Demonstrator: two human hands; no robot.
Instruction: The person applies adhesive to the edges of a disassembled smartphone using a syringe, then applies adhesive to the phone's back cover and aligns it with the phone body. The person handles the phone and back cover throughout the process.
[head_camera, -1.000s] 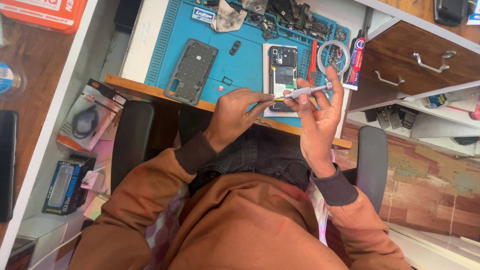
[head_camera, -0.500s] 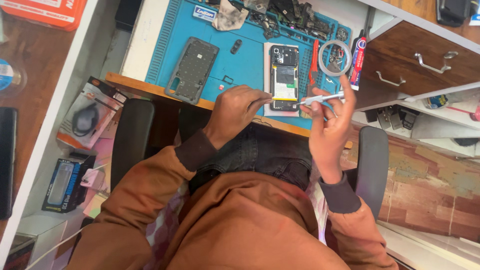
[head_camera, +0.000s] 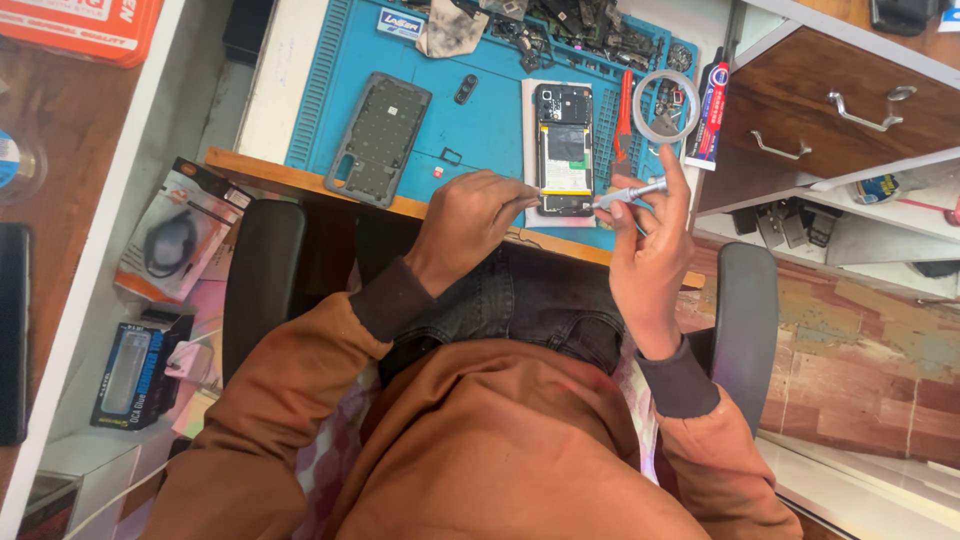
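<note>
An opened phone (head_camera: 566, 150) with its insides showing lies on a blue work mat (head_camera: 490, 110) at the desk's near edge. My left hand (head_camera: 468, 220) rests at the phone's lower left corner, its fingertips pinching something small at the phone's edge. My right hand (head_camera: 648, 238) grips a thin silver screwdriver (head_camera: 632, 194) whose tip points at the phone's lower right corner. A grey phone back cover (head_camera: 380, 138) lies to the left on the mat.
A roll of clear tape (head_camera: 666, 104), a red-handled tool (head_camera: 625, 118) and a glue tube (head_camera: 711, 113) sit right of the phone. Loose parts crowd the mat's far edge (head_camera: 570, 25). Wooden drawers (head_camera: 850, 110) stand right; packaged goods (head_camera: 170, 240) lie left. Chair armrests (head_camera: 262, 270) flank me.
Both hands have moved forward from above my lap to the phone's lower edge. The screwdriver tip now points at the phone, and the left fingertips touch its corner.
</note>
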